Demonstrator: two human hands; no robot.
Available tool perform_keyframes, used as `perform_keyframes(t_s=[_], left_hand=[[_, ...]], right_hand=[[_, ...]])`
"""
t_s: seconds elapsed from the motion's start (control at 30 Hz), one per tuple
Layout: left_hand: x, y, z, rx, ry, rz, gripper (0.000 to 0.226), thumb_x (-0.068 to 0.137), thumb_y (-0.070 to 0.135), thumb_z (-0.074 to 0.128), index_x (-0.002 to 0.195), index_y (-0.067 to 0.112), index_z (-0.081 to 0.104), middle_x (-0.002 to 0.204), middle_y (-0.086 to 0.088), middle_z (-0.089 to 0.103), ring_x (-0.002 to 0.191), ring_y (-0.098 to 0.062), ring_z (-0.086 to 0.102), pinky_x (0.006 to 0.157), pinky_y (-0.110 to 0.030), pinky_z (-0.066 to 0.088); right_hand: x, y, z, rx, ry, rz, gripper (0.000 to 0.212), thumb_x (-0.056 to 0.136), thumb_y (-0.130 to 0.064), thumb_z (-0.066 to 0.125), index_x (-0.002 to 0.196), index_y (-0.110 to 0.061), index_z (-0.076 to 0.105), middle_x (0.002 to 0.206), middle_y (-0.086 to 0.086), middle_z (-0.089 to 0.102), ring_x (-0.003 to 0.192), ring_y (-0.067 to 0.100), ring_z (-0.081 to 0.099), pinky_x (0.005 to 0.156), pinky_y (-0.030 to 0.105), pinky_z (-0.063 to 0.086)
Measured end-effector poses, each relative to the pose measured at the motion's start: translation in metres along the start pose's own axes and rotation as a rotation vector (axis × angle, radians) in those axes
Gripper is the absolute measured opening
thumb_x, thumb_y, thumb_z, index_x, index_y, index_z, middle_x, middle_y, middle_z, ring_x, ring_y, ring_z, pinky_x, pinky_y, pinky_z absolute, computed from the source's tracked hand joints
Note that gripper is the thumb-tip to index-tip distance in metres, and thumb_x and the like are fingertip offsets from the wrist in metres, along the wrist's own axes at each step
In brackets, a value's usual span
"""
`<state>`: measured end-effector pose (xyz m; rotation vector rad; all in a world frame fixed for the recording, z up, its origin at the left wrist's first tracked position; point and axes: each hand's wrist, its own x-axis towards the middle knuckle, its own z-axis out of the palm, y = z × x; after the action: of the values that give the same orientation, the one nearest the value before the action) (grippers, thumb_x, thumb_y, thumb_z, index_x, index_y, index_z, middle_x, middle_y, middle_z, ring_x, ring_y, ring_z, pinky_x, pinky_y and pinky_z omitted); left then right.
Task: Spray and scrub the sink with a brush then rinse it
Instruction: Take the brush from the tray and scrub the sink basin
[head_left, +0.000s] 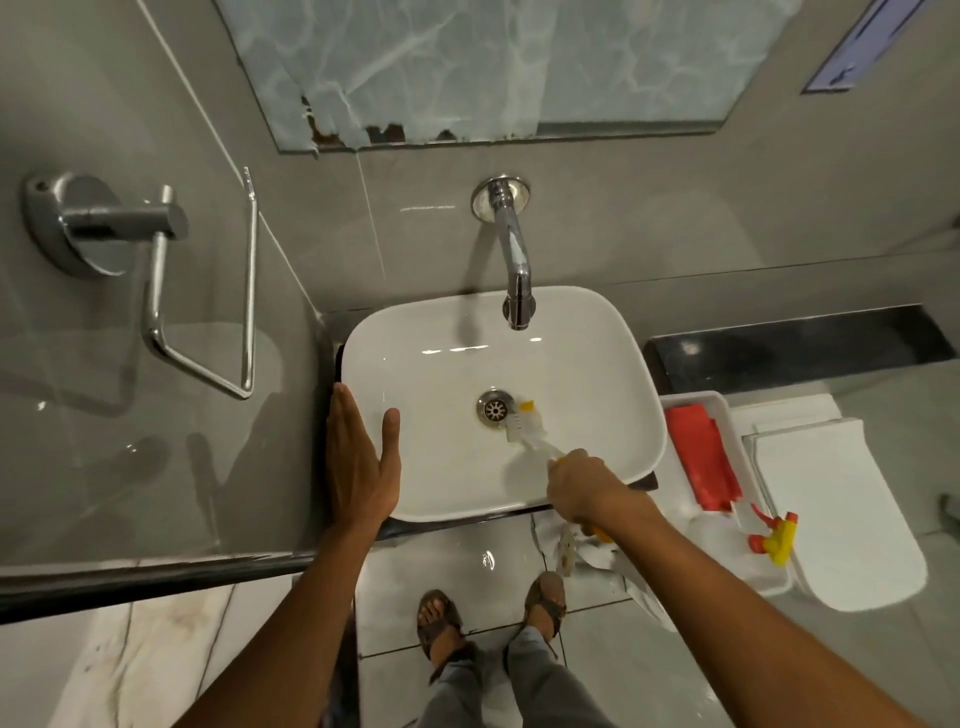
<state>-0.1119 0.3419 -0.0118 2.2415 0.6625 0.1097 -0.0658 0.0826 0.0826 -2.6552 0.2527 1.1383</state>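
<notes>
A white countertop sink (587, 364) sits below a chrome wall tap (514, 260). My right hand (582, 488) grips a brush (524, 428) with white bristles and a yellow tip. The brush head rests on the basin floor just right of the metal drain (493, 409). My left hand (358, 462) lies flat and open on the sink's left rim, thumb inside the basin. A spray bottle (748, 535) with a red and yellow trigger lies in a white tray to the right.
The white tray (696, 400) also holds a red cloth (701, 457). A white toilet lid (841, 509) is at the right. A chrome towel holder (156, 270) juts from the left wall. A mirror (493, 62) hangs above. My sandalled feet (493, 618) stand below.
</notes>
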Motion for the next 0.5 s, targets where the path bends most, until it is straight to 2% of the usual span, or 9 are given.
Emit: perform_keyframes(t_s=[0.07, 0.23, 0.33, 0.4, 0.5], left_hand=[[-0.001, -0.001, 0.0, 0.006, 0.01, -0.001, 0.092, 0.098, 0.084, 0.014, 0.171, 0.032, -0.009, 0.181, 0.004, 0.001, 0.167, -0.022, 0.011, 0.131, -0.038, 0.008], [-0.002, 0.002, -0.001, 0.043, 0.012, 0.017, 0.097, 0.097, 0.084, 0.016, 0.172, 0.026, -0.005, 0.181, 0.001, 0.0, 0.167, -0.026, 0.006, 0.132, -0.04, 0.003], [-0.004, 0.008, -0.004, 0.142, 0.048, 0.065, 0.096, 0.1, 0.077, 0.025, 0.172, 0.016, 0.009, 0.181, -0.005, 0.005, 0.167, -0.027, 0.005, 0.135, -0.044, 0.004], [-0.002, 0.02, -0.006, 0.182, 0.095, 0.155, 0.087, 0.102, 0.064, 0.04, 0.168, 0.009, 0.027, 0.179, -0.011, 0.016, 0.166, -0.032, 0.013, 0.135, -0.047, 0.01], [0.01, 0.056, -0.004, 0.122, 0.186, 0.338, 0.069, 0.099, 0.047, 0.066, 0.15, 0.001, 0.056, 0.159, -0.019, 0.053, 0.15, -0.038, 0.047, 0.125, -0.05, 0.036]], right_hand=[[0.0, -0.003, -0.001, 0.05, 0.01, 0.02, 0.037, 0.112, -0.025, 0.043, 0.132, 0.003, 0.058, 0.126, 0.018, 0.069, 0.101, 0.028, 0.071, 0.083, 0.034, 0.06], [-0.005, -0.01, -0.003, 0.077, 0.051, 0.017, 0.036, 0.112, -0.025, 0.042, 0.134, 0.001, 0.055, 0.133, 0.017, 0.063, 0.118, 0.03, 0.068, 0.095, 0.035, 0.056], [-0.009, -0.005, -0.004, 0.08, 0.097, 0.006, 0.043, 0.114, -0.033, 0.037, 0.135, 0.001, 0.053, 0.134, 0.018, 0.061, 0.12, 0.03, 0.065, 0.095, 0.034, 0.051], [-0.012, 0.0, -0.005, 0.115, 0.123, 0.003, 0.047, 0.113, -0.039, 0.036, 0.133, 0.0, 0.053, 0.131, 0.018, 0.063, 0.118, 0.031, 0.066, 0.091, 0.035, 0.05], [-0.017, 0.002, -0.005, 0.175, 0.172, -0.01, 0.048, 0.112, -0.044, 0.036, 0.128, -0.001, 0.052, 0.126, 0.018, 0.066, 0.113, 0.033, 0.068, 0.092, 0.04, 0.054]])
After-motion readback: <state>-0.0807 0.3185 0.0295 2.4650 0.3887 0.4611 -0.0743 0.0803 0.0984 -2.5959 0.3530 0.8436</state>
